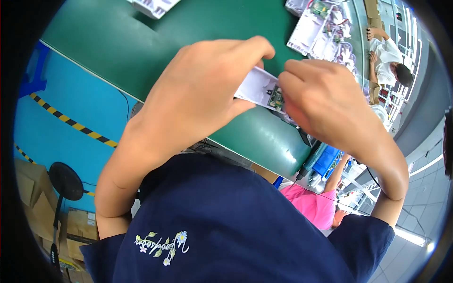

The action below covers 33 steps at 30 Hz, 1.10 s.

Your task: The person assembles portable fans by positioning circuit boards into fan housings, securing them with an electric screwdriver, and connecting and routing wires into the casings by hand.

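Observation:
Over the green table, a white plastic housing (257,86) lies tilted between my two hands. A small green circuit board (276,98) shows inside it, near its right end. My left hand (203,80) grips the left end of the housing, with the thumb along the near edge and the fingers over the far side. Curled fingers of my right hand (321,94) press in at the board end and cover that end of the housing. What those fingertips pinch is hidden behind the knuckles.
The green table (108,42) carries several white housings with boards and wires (325,28) at the far right. Another white part (155,7) lies at the far edge. A blue bin (325,160) stands right of the table. People in pink (311,203) and white (384,61) work nearby.

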Each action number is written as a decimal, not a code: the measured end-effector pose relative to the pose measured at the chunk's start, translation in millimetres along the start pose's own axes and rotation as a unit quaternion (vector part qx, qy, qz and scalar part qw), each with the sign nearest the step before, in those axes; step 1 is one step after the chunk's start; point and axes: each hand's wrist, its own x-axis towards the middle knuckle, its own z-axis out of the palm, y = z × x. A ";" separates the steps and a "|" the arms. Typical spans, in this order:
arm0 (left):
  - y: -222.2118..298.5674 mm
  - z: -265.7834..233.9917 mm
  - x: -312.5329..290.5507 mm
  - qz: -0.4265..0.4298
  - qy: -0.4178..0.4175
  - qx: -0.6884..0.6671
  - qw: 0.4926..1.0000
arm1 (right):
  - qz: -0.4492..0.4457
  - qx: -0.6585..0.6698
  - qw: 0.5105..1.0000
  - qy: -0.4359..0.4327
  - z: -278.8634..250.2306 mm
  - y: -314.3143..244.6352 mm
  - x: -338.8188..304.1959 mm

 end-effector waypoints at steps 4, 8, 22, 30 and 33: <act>-5.2 5.2 -2.7 0.014 -0.006 -0.004 1.000 | 0.024 0.008 1.000 0.018 3.4 -2.9 -5.5; -1.3 9.0 -7.0 0.023 0.000 0.002 1.000 | 0.126 0.236 0.963 0.010 12.5 10.4 -21.8; 2.7 7.2 -1.5 0.005 -0.017 -0.012 1.000 | 0.119 0.245 0.962 0.020 10.7 10.4 -16.7; 14.7 3.1 1.9 0.008 -0.025 0.001 1.000 | 0.116 0.200 0.971 0.059 12.7 0.2 -24.3; 6.1 5.3 -3.9 0.042 -0.018 0.003 0.999 | 0.095 0.237 0.965 0.054 18.4 13.9 -25.3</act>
